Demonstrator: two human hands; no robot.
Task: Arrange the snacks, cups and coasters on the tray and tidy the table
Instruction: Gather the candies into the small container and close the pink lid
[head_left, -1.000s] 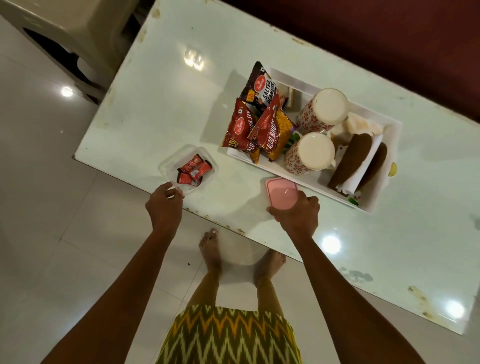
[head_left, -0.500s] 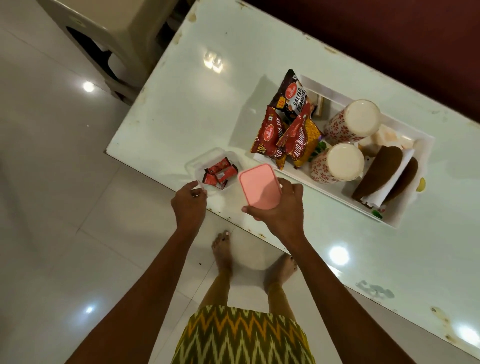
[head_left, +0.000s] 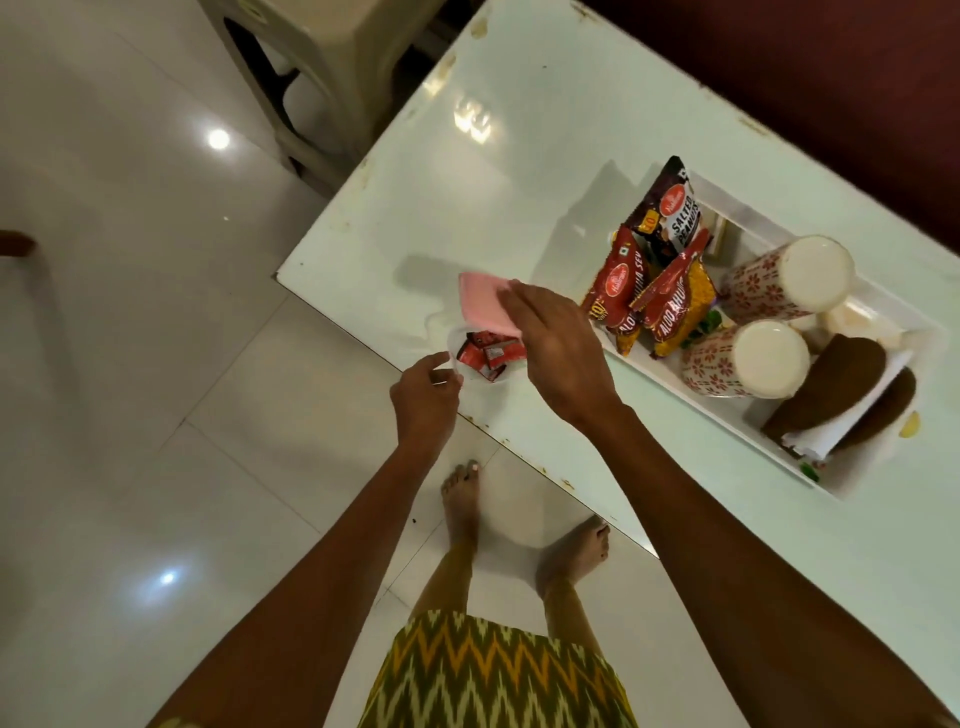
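A clear plastic box (head_left: 480, 374) with small red sweet wrappers (head_left: 488, 352) inside sits at the table's near edge. My left hand (head_left: 426, 400) pinches its near rim. My right hand (head_left: 558, 348) holds a pink lid (head_left: 485, 304) tilted just above the box. To the right, a white tray (head_left: 748, 421) carries red snack packets (head_left: 649, 280), two floral cups (head_left: 748, 358) lying side by side, and brown coasters (head_left: 831, 382) on a white cloth.
The white table (head_left: 519, 156) has a chipped near edge, with its left corner close to the box. A beige plastic stool (head_left: 332, 67) stands beyond that corner on the tiled floor. My bare feet (head_left: 462, 499) are under the table edge.
My right hand lifted the pink lid off the table and carried it left, over the clear box. My left hand stayed at the box's rim. The view shifted left.
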